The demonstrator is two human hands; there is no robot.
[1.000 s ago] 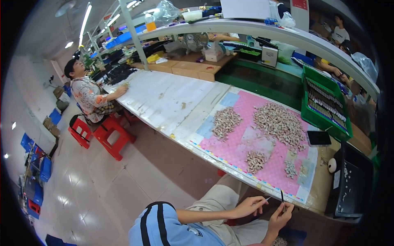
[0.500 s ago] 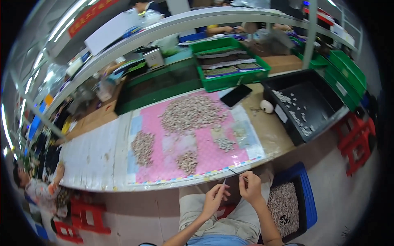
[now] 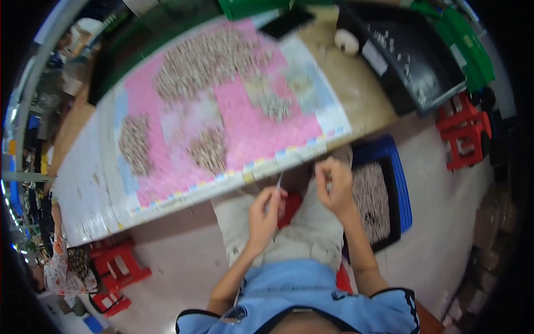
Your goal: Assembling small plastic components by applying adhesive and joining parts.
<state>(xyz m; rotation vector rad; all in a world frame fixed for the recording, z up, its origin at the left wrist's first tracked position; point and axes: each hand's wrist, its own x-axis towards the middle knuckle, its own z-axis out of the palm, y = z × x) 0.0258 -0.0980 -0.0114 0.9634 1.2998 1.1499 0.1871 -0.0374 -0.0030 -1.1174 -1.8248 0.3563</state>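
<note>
My left hand [image 3: 266, 217] is closed in a pinch on a thin pale strip [image 3: 280, 179] that sticks up past the fingertips, just off the table's front edge. To its right, my right hand [image 3: 337, 186] is raised with thumb and forefinger curled together. Whatever those fingers hold is too blurred to make out. Both hands are above my lap, apart from each other. On the table's pink sheet [image 3: 245, 139] lie a large pile of small pale pieces [image 3: 206, 61], a left pile [image 3: 134, 145], a front pile [image 3: 208, 149] and a whiter pile [image 3: 273, 106].
A phone [image 3: 287, 23] lies at the back, with a round white object [image 3: 346, 42] beside a black tray [image 3: 389, 75] at right. Below the table's right end, a dark bin [image 3: 395, 217] holds many small pieces. Red stools [image 3: 463, 133] stand right and left; a person [image 3: 69, 273] is at far left.
The view has tilted down and turned, so the table appears shifted up and left. The dark thin tool seen earlier in my right hand no longer shows clearly. My left hand keeps its pinch.
</note>
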